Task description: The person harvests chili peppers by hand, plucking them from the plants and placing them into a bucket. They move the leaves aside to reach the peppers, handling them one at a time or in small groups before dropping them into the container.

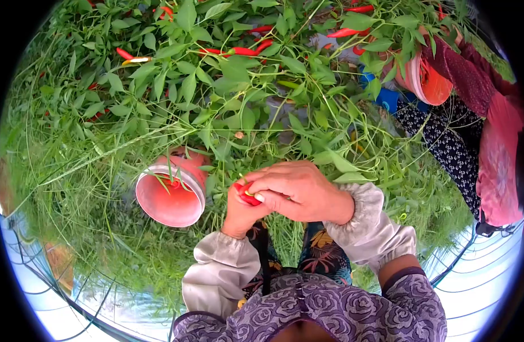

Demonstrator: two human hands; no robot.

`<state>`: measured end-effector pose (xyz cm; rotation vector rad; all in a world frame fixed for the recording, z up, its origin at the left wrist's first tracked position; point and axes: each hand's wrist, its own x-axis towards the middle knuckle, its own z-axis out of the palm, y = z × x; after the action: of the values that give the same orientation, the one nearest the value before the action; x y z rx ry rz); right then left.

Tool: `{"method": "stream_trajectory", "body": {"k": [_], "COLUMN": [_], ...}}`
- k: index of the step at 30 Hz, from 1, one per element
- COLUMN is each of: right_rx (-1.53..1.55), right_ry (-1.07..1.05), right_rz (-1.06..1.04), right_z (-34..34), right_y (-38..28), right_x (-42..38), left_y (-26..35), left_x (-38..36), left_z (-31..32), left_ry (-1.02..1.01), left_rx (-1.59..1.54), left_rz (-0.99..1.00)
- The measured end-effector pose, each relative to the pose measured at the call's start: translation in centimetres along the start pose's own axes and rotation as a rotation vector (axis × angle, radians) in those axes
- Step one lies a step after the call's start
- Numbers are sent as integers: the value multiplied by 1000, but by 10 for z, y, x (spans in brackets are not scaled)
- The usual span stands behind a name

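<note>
Left hand [239, 214] curled around red chillies [250, 199], held in front of the body; right hand [305, 188] over it, thumb and fingers pinching the same cluster (fingertips partly hidden). Pink bucket [197, 171] in grass [111, 199], near the left hand; leafy chilli plants [233, 74] ahead.
</note>
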<state>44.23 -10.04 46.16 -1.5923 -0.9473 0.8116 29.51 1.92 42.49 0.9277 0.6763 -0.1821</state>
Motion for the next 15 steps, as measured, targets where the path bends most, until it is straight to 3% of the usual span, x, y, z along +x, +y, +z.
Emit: {"method": "stream_trajectory", "body": {"k": [2,4,5,7,12,15], "right_rx": [263,100,-149,-500,-551,-565], "right_ry": [61,467,524,461,276,251], "right_rz": [300,336,340,386,483,517], "right_z": [1,9,2,-11,18,33], "right_y": [0,42,66,104,149,148], "right_x": [25,56,72,104,135,123], "left_y": [8,12,12,20,14,-3], "left_x": [-25,-56,-69,-98,-157,-187], "left_z": [-34,-72,-94,-137,-255,-319], "left_ry": [64,279,365,543,773,704], "left_rx": [-56,-169,-177,-231,-651,-847], "left_rz": [43,61,94,152,368,480]}}
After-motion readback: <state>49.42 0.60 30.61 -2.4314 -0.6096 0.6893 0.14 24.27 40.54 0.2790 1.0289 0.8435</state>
